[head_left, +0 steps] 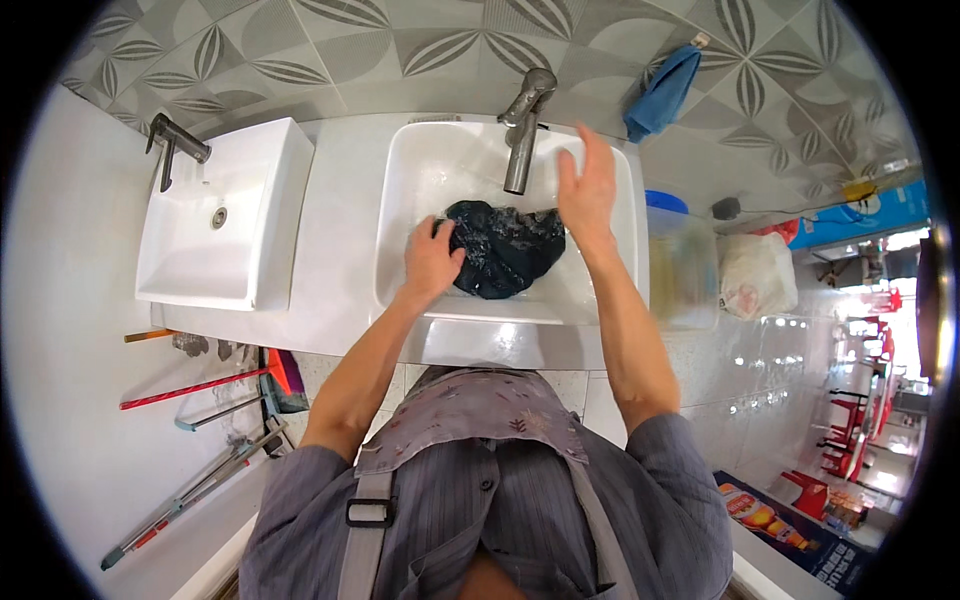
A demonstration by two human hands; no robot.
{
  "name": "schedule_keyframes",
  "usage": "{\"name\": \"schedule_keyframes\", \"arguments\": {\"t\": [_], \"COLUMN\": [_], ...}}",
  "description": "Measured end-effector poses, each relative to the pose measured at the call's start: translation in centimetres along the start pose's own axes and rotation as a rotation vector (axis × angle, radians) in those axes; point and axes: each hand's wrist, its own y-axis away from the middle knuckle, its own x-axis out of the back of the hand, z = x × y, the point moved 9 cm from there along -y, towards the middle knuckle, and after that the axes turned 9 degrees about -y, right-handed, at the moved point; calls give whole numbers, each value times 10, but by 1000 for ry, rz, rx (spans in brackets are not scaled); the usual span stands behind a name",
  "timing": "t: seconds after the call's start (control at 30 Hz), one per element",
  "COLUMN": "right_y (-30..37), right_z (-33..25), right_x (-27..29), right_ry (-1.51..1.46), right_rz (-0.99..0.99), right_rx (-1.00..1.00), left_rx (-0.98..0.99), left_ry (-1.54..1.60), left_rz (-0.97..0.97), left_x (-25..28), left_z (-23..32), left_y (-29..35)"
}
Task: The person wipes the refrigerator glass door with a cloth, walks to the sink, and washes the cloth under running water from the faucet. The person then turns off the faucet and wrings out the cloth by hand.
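Observation:
A dark, wet piece of cloth [505, 250] lies bunched in the white sink [395, 190], with small bright glints of water or suds on it. My left hand [432, 264] is at the cloth's left edge, fingers apart, their tips touching or just over the fabric. To the right of the grey metal faucet [519, 150], my right hand [589, 195] is raised over the sink's right side. Its thumb and fingers are spread, a little blurred, with nothing in them. The faucet's spout points down above the cloth; I cannot tell whether water runs from it.
A second white basin [190, 245] with a dark faucet [178, 140] stands at left. A blue cloth [662, 92] hangs on the tiled wall. On the right are a clear plastic bin [685, 270] and a white bag [757, 275]. A red-handled broom [195, 388] leans at lower left.

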Motion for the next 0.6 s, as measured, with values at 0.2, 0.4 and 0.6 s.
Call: {"name": "schedule_keyframes", "arguments": {"t": [0.2,0.4,0.6], "right_y": [173,144,137], "right_z": [164,0,13], "right_x": [-68,-131,-134], "right_ry": [220,-372,94], "right_rz": [-466,-353,-457], "right_rx": [-828,-767,-725], "left_rx": [411,820,810], "left_ry": [788,1805,1778], "left_rz": [-249,-631,-494], "left_x": [-57,-96,-121], "left_z": [-9,10,3], "left_y": [-15,0,-3]}}
